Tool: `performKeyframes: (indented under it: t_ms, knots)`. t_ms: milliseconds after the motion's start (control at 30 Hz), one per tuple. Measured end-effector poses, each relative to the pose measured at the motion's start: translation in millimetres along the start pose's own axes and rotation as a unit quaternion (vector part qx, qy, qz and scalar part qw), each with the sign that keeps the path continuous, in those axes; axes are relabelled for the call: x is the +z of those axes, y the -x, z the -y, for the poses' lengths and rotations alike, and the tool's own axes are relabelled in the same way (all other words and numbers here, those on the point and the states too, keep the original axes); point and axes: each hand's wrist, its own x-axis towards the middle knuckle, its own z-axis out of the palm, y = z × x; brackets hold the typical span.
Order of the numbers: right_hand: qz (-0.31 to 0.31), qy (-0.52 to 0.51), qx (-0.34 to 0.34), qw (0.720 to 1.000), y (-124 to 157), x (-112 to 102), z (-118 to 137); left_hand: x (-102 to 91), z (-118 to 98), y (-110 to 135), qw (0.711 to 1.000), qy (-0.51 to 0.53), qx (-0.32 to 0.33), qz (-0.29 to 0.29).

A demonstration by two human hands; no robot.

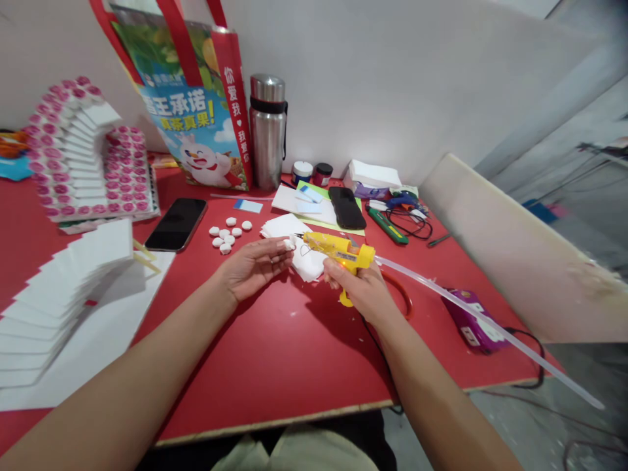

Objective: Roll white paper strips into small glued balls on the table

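My right hand (360,288) grips a yellow hot glue gun (338,250) whose nozzle points left. A long clear glue stick (490,324) trails from its back toward the lower right. My left hand (255,265) pinches a small white round piece (289,244) at its fingertips, right at the nozzle. Under both hands lies a crumpled white sheet (307,265) on the red table (275,353). Several loose white round pieces (226,233) lie just left of my left hand's fingers.
A fanned stack of white cards (59,294) sits at the left, with pink-dotted finished cards (83,157) behind. A black phone (176,224), printed bag (196,111), steel flask (267,131), second phone (346,207), green knife (387,226) and purple device (473,320) surround the work spot.
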Motion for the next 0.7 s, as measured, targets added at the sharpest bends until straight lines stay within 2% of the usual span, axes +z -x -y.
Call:
performKeyframes:
  t_ms: [67,167,333,700]
  knots:
    - [-0.002,0.010,0.001,1.000,0.6,-0.4,0.6,1.0,0.6,0.1,1.000,-0.012,0.018,0.002]
    - [0.001,0.020,-0.003,1.000,0.7,-0.6,1.2,2.3,2.3,0.0,0.995,-0.053,0.086,-0.004]
    - [-0.006,0.025,-0.006,1.000,0.8,1.2,0.7,-0.1,6.3,-1.4,0.971,-0.148,0.189,-0.001]
    - [-0.003,0.033,0.005,0.999,4.2,2.4,5.0,6.0,5.0,6.3,0.950,-0.214,0.229,-0.017]
